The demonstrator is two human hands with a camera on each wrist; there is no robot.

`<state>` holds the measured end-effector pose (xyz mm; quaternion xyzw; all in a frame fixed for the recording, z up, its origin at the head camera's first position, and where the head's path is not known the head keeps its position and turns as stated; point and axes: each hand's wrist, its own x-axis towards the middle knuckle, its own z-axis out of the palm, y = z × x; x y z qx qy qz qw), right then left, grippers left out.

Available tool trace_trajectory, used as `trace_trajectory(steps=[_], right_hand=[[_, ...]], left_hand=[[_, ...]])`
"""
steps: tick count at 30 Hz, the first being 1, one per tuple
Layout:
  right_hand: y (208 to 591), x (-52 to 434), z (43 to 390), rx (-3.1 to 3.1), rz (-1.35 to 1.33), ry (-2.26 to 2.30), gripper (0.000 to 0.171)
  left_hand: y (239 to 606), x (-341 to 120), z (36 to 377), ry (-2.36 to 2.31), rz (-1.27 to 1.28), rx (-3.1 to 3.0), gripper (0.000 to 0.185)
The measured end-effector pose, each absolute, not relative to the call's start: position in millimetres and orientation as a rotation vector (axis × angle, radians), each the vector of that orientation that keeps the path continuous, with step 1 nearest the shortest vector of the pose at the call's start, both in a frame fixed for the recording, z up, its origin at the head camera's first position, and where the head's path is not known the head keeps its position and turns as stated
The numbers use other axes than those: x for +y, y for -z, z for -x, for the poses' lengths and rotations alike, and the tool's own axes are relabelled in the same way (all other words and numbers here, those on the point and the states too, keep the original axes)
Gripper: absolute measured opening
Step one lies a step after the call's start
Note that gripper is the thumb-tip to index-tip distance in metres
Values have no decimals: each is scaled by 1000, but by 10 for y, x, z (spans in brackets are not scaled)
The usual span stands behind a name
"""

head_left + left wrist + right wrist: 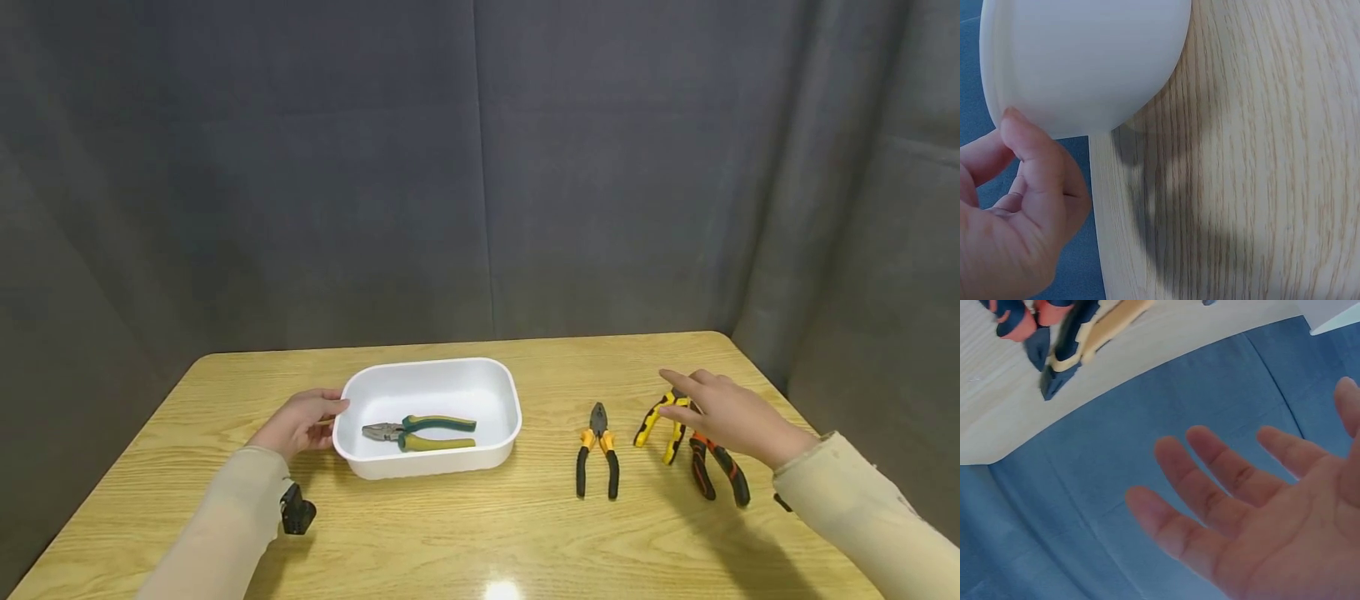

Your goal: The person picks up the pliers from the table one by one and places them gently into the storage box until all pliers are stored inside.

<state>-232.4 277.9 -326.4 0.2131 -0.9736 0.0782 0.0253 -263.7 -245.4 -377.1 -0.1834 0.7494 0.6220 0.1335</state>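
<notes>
We'd got one pair of pliers (420,431) in the tray (427,462); three left, right hand (731,414) spread open above them, left hand (300,421) resting loosely against the tray.

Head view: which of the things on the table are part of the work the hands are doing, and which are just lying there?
In hand:
- white tray, left hand resting at its end
- green-handled pliers lying in the tray
- yellow-and-black pliers under the open right hand
- red-and-black pliers beside them

Lying about:
- orange-and-black pliers on the wooden table
</notes>
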Motion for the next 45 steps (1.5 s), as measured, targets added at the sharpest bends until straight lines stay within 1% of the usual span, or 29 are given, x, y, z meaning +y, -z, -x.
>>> trace_trajectory(steps=[22, 31, 36, 43, 45], right_hand=[[3652, 2989, 2229, -3035, -504, -186, 66], [3760, 3051, 2250, -3169, -390, -289, 79], [3822, 3074, 2290, -3185, -355, -305, 81], [3935, 3129, 2314, -3258, -309, -439, 89], [3953, 3134, 2322, -3259, -314, -460, 88]], left_hand=[[3790, -2472, 2634, -1828, 540, 2141, 47], [3763, -2453, 2636, -1813, 530, 2154, 49], [3754, -2466, 2658, -1815, 531, 2165, 48], [3794, -2458, 2642, -1842, 535, 2147, 46], [3797, -2460, 2646, -1843, 536, 2154, 45]])
